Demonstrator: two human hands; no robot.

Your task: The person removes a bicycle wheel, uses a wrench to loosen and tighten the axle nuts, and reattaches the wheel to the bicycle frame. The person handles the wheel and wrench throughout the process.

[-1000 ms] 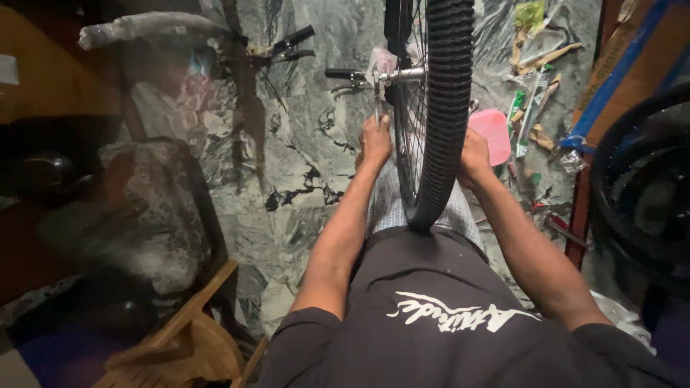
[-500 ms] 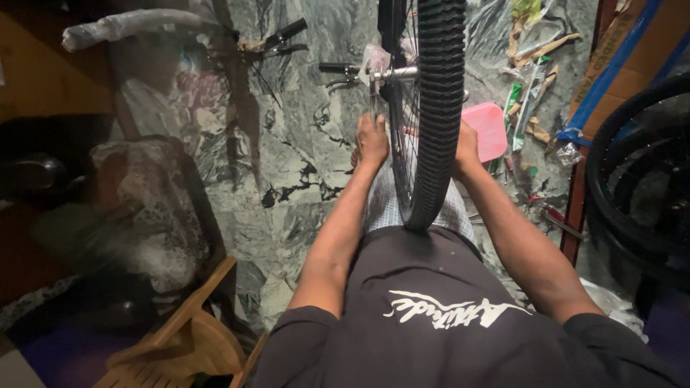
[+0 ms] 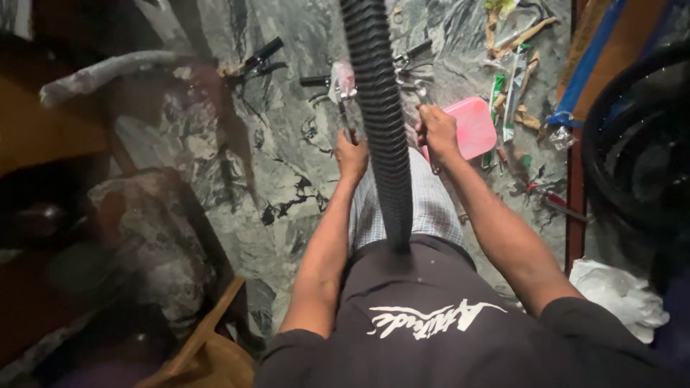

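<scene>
Here, two hands (image 3: 394, 144), one tyre (image 3: 379, 108).

1 head camera looks steeply down, close above the lap.

So we've got a bike wheel (image 3: 381, 136) standing upright between our knees, its black knobby tire edge-on to us and running from our lap up out of view. Its axle (image 3: 343, 86) pokes out to the left near the top, with a pinkish bit wrapped on it.
</scene>
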